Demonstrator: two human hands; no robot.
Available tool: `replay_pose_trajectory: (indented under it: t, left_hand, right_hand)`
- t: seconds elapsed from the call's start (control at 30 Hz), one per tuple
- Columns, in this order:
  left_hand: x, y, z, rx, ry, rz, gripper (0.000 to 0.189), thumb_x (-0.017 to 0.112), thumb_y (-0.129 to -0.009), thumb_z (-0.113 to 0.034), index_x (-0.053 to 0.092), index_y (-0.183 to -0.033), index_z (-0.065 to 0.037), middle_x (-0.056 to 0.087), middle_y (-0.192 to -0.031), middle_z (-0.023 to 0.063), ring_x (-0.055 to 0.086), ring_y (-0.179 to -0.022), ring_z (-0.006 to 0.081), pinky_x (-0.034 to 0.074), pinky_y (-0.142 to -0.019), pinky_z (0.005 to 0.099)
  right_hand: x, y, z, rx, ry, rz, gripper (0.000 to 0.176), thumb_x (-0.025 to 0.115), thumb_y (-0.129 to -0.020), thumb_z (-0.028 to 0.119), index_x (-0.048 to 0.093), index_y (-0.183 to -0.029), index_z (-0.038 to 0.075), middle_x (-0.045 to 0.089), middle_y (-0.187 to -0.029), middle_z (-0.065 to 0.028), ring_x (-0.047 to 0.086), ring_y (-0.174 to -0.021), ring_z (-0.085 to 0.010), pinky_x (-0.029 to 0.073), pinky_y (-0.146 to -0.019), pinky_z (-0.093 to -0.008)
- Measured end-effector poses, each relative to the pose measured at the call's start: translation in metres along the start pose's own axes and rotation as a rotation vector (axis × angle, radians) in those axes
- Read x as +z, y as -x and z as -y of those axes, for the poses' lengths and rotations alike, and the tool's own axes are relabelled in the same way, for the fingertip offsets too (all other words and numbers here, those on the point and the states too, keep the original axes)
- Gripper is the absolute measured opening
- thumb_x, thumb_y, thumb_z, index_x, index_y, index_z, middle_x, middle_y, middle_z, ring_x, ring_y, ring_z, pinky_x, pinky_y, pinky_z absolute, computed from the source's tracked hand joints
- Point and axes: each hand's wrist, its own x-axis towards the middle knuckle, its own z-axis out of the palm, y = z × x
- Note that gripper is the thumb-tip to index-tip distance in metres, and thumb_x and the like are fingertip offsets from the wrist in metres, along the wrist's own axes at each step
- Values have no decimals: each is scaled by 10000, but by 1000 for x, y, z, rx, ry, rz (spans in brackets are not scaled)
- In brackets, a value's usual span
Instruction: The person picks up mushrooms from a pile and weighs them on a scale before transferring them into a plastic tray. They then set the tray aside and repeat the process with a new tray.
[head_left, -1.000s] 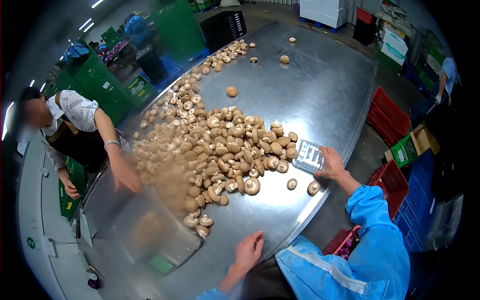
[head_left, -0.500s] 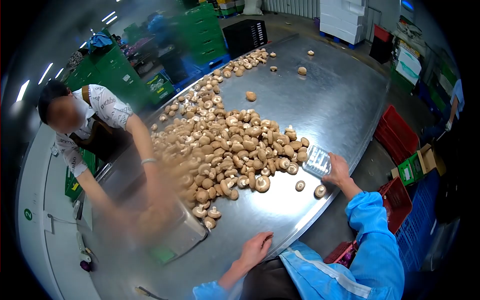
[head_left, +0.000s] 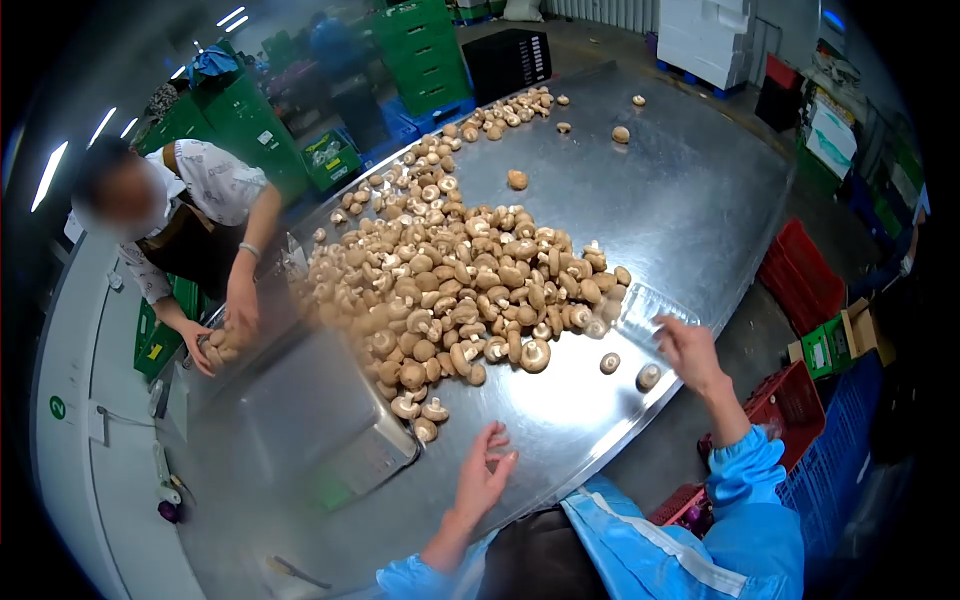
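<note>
The clear tray [head_left: 648,308] lies just beyond the right grip [head_left: 694,358], its fingers spread; contact is unclear. The left grip [head_left: 482,484], fingers parted, is near the mushrooms [head_left: 470,290].

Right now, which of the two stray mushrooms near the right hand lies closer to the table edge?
The mushroom closer to the right hand; the other mushroom lies farther in, nearer the pile.

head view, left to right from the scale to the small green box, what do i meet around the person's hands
scale, left hand, a loose mushroom, right hand, small green box
</note>
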Motion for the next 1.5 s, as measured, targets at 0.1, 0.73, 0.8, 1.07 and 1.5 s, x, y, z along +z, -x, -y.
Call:
replay_pose_trajectory:
  t: [0.1,0.73,0.8,1.07,1.5]
  left_hand:
    - [10,-12,-7,-130,107,67,361,579,-962,-96,505,-1299,9,697,-1022,121,682,-882,198,556,-646,280]
    - [9,-9,43,-940,440,215,261,460,-1002,-118,454,-1204,47,642,-986,226,659,-536,261,462,-361,246]
    - [11,-12,40,-943,458,188,278,462,-990,-105,445,-1217,54,638,-1012,223,665,-555,264,484,-382,252]
    - [24,-6,48,-986,437,168,279,427,-992,-82,411,-1228,65,629,-997,228,663,-577,263,494,-407,268]
    - [56,-44,75,-968,643,53,472,523,-955,-71,323,-1353,86,634,-1069,255,682,-709,311,535,-546,323]
  right_hand:
    - [22,27,51,-79,-496,497,272,538,-927,52,620,-1184,16,723,-878,-112,714,-748,-190,559,-707,-314]
    - [99,13,-42,159,72,58,415,695,-739,84,520,-1114,57,483,-1236,-179,627,-895,-415,527,-772,-491]
    - [99,9,-39,248,132,69,395,672,-746,64,533,-1116,62,481,-1249,-196,635,-878,-414,532,-752,-496]
    - [125,12,-32,113,-147,-90,406,613,-785,-30,527,-1171,64,525,-1155,-198,618,-923,-415,526,-794,-451]
    - [100,-8,10,301,-112,520,504,626,-914,349,519,-1261,0,680,-989,-219,634,-943,-429,509,-803,-485]
